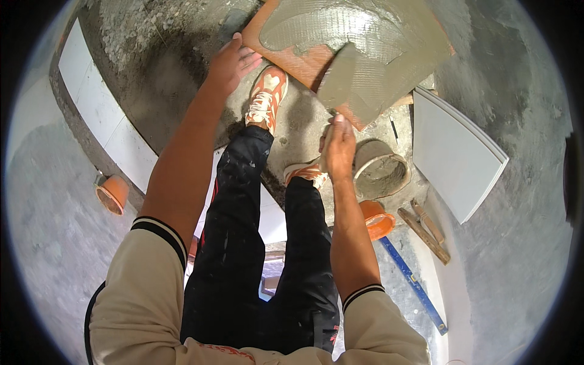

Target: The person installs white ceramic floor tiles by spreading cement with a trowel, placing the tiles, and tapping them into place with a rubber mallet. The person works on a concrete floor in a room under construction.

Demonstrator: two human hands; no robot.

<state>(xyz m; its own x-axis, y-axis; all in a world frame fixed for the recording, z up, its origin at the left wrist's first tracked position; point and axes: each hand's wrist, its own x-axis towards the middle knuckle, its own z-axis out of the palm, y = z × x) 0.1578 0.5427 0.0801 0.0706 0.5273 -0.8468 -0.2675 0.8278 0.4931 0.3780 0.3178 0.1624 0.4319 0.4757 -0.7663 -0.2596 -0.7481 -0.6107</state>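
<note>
Tile (pixel 287 64) ahead of me, mostly mortar-coated (pixel 398 45); bare strip left along its near-left edge. My right hand (pixel 339 146) grips trowel (pixel 337 78) over tile's near corner; left (pixel 230 68) empty, fingers extended beside tile.

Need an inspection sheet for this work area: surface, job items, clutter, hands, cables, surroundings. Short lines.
Surface: concrete floor, gritty, with rubble at upper left.
Job items: orange-brown slab partly coated in wet-looking grey mortar; trowel overlapping its near edge in view.
Clutter: grey bucket, orange bucket, blue level, wooden-looking pieces, all at right.
Hands: right hand grips trowel; left hand open near slab, contact unclear.
Cables: nothing clearly seen.
Surroundings: white panels right, white tiles left.
</note>
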